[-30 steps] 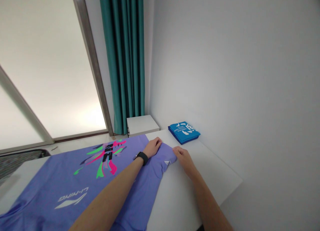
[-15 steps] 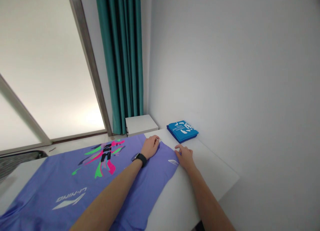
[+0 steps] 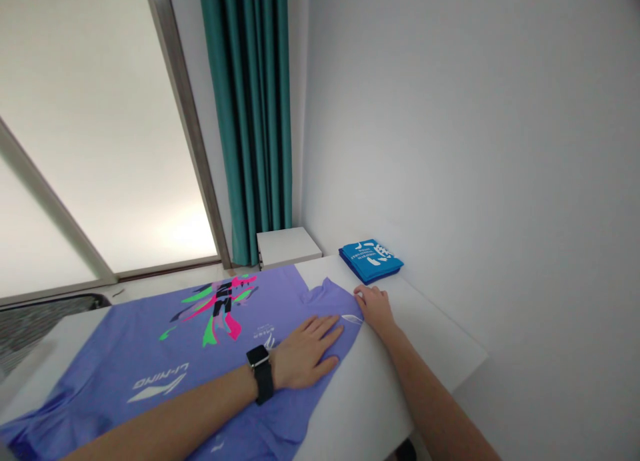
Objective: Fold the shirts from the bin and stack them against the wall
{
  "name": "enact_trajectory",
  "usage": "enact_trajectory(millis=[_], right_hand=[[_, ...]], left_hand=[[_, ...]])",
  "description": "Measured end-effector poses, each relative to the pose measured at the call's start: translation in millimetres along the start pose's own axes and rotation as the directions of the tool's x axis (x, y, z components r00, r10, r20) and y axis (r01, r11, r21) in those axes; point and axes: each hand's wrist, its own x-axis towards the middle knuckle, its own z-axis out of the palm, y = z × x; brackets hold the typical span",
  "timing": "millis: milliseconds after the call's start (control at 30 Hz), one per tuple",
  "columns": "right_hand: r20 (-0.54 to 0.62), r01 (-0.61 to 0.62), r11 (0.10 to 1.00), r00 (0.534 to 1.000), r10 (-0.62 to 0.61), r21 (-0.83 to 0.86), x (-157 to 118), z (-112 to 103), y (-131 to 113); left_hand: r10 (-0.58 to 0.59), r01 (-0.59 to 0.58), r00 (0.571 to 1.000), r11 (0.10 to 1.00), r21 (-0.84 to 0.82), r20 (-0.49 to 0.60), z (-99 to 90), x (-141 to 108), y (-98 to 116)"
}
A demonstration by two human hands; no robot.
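Note:
A purple T-shirt (image 3: pixel 200 354) with a bright printed pattern and white logos is spread over the white table (image 3: pixel 420 354). Palm down, my left hand (image 3: pixel 307 354) lies flat on the shirt near its shoulder, fingers extended and a dark watch (image 3: pixel 260 368) on the wrist. At the end of the sleeve, my right hand (image 3: pixel 375 308) has its fingers bent and closed on the fabric's edge. Some creases show at the collar and along the lower left of the shirt.
Folded blue fabric (image 3: pixel 371 261) with white print lies at the table's far edge by the wall. Beyond the table stand a low white cabinet (image 3: pixel 290 246) and a green curtain (image 3: pixel 255 114). A frosted glass door (image 3: pixel 100 148) is on the left.
My left hand has moved from the collar back toward me and now lies flat on the shirt. My right hand stays at the sleeve edge. The view has shifted slightly.

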Motion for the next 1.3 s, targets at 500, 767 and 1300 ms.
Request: enact_trajectory(millis=[500,767,1300], right_hand=[[-0.006,0.008,0.997,1.000,-0.009,-0.078,2.8,-1.8,-3.5],[0.001,0.052,0.991,0.999,-0.052,-0.124,9.1,-14.3,-9.5],[0.100,0.308,0.951,0.945,-0.310,0.036,-40.8,2.7,-34.8]], left_hand=[[0.125,-0.118,0.990,0.988,-0.094,0.071,-2.1,-14.8,11.3],[0.150,-0.127,0.978,0.980,-0.151,0.148,-7.9,-15.3,14.1],[0.072,-0.057,0.989,0.992,-0.111,0.133,3.0,-25.7,32.5]])
